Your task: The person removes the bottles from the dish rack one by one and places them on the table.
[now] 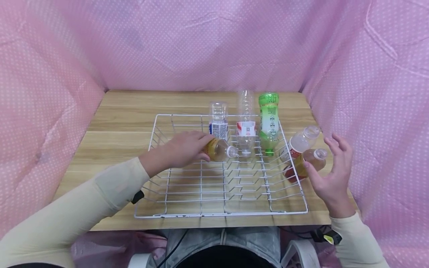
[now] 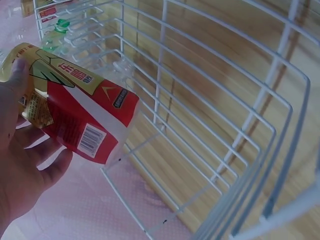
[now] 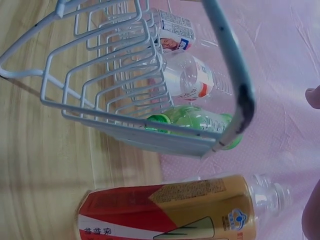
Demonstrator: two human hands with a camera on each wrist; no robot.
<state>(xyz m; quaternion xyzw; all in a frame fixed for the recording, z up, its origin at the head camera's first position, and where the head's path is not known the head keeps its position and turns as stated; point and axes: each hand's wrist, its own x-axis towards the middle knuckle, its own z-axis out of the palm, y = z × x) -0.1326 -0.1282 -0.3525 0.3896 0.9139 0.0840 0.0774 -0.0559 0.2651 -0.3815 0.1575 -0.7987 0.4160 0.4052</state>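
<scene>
My left hand (image 1: 187,150) grips a plastic bottle (image 1: 219,150) with a red and gold label, tilted over the middle of the white wire rack (image 1: 221,214). Its neck points right in the head view; the left wrist view shows the label (image 2: 95,105) and barcode. Beyond the right side of the rack, my right hand (image 1: 335,178) is spread with nothing in its grasp. Its thumb overlaps a second bottle with a red and gold label (image 1: 310,163), which stands beside the rack, as the right wrist view also shows (image 3: 170,207).
Three bottles stand neck down in the rack's back rows: one with a blue and white label (image 1: 218,128), a clear one (image 1: 246,128) and a green one (image 1: 269,124). Another clear bottle (image 1: 303,139) stands right of the rack. Pink dotted cloth (image 1: 201,44) surrounds the wooden table (image 1: 127,108).
</scene>
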